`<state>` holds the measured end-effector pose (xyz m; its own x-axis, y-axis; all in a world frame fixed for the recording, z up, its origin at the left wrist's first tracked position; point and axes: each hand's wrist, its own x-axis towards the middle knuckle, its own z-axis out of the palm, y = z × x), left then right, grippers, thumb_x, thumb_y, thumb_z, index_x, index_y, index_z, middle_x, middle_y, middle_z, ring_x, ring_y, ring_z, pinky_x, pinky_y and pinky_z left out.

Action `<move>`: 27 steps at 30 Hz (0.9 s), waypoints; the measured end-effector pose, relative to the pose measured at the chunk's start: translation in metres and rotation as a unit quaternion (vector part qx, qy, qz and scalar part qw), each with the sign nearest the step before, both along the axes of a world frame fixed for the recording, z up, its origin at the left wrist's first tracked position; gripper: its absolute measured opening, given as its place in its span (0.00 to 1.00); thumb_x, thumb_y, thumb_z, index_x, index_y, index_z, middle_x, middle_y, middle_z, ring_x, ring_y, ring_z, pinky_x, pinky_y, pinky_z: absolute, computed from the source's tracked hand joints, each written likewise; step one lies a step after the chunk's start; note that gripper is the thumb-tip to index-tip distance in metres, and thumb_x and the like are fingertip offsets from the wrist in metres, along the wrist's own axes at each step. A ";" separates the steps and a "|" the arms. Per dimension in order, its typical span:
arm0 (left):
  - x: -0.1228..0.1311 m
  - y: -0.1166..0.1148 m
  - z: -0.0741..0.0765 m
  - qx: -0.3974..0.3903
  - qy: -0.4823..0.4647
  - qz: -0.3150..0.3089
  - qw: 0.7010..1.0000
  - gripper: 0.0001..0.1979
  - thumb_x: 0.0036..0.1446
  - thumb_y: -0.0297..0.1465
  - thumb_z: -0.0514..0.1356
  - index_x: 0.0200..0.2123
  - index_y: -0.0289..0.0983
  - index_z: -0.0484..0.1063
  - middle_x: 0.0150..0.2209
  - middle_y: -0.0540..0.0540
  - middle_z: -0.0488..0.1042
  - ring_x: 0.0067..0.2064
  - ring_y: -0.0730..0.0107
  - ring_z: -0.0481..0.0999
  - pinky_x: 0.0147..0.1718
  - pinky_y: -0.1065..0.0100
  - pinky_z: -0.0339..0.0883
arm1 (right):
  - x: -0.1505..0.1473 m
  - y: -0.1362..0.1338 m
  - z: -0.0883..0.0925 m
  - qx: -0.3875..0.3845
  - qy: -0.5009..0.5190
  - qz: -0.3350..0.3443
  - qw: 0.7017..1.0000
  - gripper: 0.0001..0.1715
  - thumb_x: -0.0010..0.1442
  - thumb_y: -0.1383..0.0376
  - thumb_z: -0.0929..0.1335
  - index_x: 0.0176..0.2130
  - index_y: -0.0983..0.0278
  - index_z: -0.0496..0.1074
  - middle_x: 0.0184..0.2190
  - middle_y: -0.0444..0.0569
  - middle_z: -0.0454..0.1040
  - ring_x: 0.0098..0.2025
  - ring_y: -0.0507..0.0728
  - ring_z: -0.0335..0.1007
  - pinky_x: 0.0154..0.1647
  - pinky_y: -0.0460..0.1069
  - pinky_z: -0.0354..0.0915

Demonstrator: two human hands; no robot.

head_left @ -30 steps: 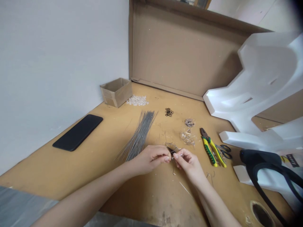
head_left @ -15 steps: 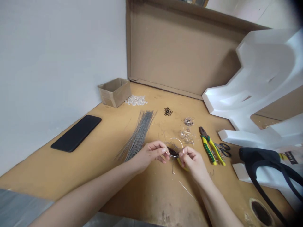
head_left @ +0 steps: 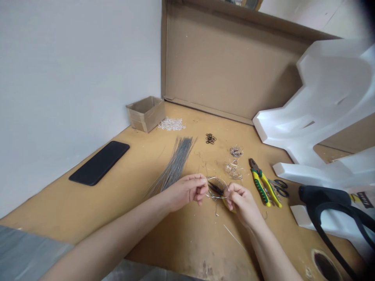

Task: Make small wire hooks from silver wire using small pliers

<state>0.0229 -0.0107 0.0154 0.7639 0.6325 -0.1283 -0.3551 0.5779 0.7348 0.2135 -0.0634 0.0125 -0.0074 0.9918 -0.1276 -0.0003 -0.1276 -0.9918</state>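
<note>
A thin silvery wire [head_left: 219,178] curves in a loop between my two hands. My left hand [head_left: 191,190] pinches it at the left side, fingers closed. On the right side, my right hand [head_left: 238,198] grips it between thumb and fingers. Beneath the loop lie dark-jawed pliers [head_left: 216,188], their yellow handle mostly covered by my right hand. Left of and behind my left hand rests a bundle of straight grey wires [head_left: 177,160]. Bent wire pieces [head_left: 233,169] lie just beyond my right hand.
Green-and-yellow pliers [head_left: 263,183] and scissors [head_left: 280,187] lie at right, beside white foam [head_left: 281,169]. Farther back are black rings [head_left: 210,138], clear small pieces [head_left: 172,124] and a small cardboard box [head_left: 146,115]. A black phone-like slab [head_left: 99,162] lies left; a cardboard panel [head_left: 228,66] stands behind.
My left hand has shifted its pinch to the upper left part of the wire, and the loop now sits lower and flatter. The whole view has moved slightly.
</note>
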 end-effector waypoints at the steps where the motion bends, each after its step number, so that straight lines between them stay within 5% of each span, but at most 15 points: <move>1: -0.001 0.002 -0.001 0.024 0.026 0.003 0.999 0.09 0.52 0.33 0.58 0.27 0.34 0.64 0.20 0.54 0.61 0.19 0.81 0.60 0.19 0.75 0.61 | -0.002 0.000 0.000 0.001 -0.020 0.003 1.000 0.09 0.47 0.67 0.65 0.19 0.64 0.60 0.13 0.37 0.60 0.14 0.45 0.51 0.17 0.43 0.46; 9: -0.004 0.013 -0.008 0.130 0.115 0.094 0.980 0.12 0.53 0.38 0.56 0.31 0.34 0.68 0.16 0.55 0.61 0.17 0.80 0.58 0.17 0.76 0.60 | 0.015 0.002 0.011 0.035 -0.207 -0.026 0.977 0.17 0.53 0.53 0.65 0.25 0.63 0.65 0.18 0.42 0.66 0.20 0.50 0.60 0.22 0.45 0.55; 11: -0.005 0.014 -0.010 0.126 0.114 0.110 0.979 0.13 0.54 0.40 0.55 0.31 0.34 0.68 0.16 0.55 0.60 0.17 0.80 0.58 0.17 0.75 0.60 | 0.026 -0.001 0.014 0.076 -0.361 -0.043 0.928 0.17 0.54 0.52 0.65 0.29 0.63 0.69 0.24 0.46 0.71 0.25 0.54 0.65 0.27 0.48 0.59; 13: -0.005 0.015 -0.012 0.125 0.114 0.120 0.978 0.14 0.54 0.41 0.53 0.31 0.34 0.67 0.15 0.55 0.61 0.17 0.80 0.58 0.17 0.75 0.59 | 0.034 -0.007 0.015 0.100 -0.494 0.013 0.864 0.16 0.53 0.54 0.64 0.35 0.62 0.72 0.33 0.50 0.73 0.34 0.58 0.68 0.35 0.51 0.61; 18: -0.004 0.012 -0.011 0.142 0.110 0.130 0.975 0.15 0.54 0.41 0.54 0.31 0.34 0.68 0.15 0.55 0.61 0.16 0.80 0.59 0.17 0.76 0.59 | 0.034 -0.023 0.000 0.099 -0.659 0.100 0.739 0.27 0.51 0.62 0.65 0.52 0.63 0.65 0.49 0.55 0.67 0.49 0.63 0.61 0.47 0.55 0.58; 23: -0.004 0.010 -0.005 0.111 0.086 0.127 0.982 0.14 0.53 0.40 0.55 0.31 0.34 0.67 0.15 0.56 0.60 0.16 0.80 0.58 0.16 0.76 0.58 | 0.024 -0.019 -0.009 0.098 -0.727 0.106 0.671 0.31 0.45 0.68 0.64 0.51 0.65 0.64 0.46 0.58 0.67 0.46 0.64 0.62 0.44 0.54 0.57; 27: -0.006 0.010 -0.001 0.075 0.071 0.126 0.987 0.12 0.52 0.39 0.56 0.30 0.34 0.67 0.15 0.56 0.61 0.16 0.81 0.58 0.16 0.76 0.57 | 0.022 -0.009 -0.002 0.080 -0.754 0.091 0.646 0.24 0.43 0.69 0.63 0.43 0.67 0.66 0.38 0.57 0.68 0.38 0.63 0.65 0.34 0.51 0.57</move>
<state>0.0168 -0.0004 0.0144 0.5605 0.8203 -0.1137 -0.3613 0.3658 0.8577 0.2357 -0.0724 0.0106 -0.1125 0.9934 -0.0231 0.9817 0.1147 0.1522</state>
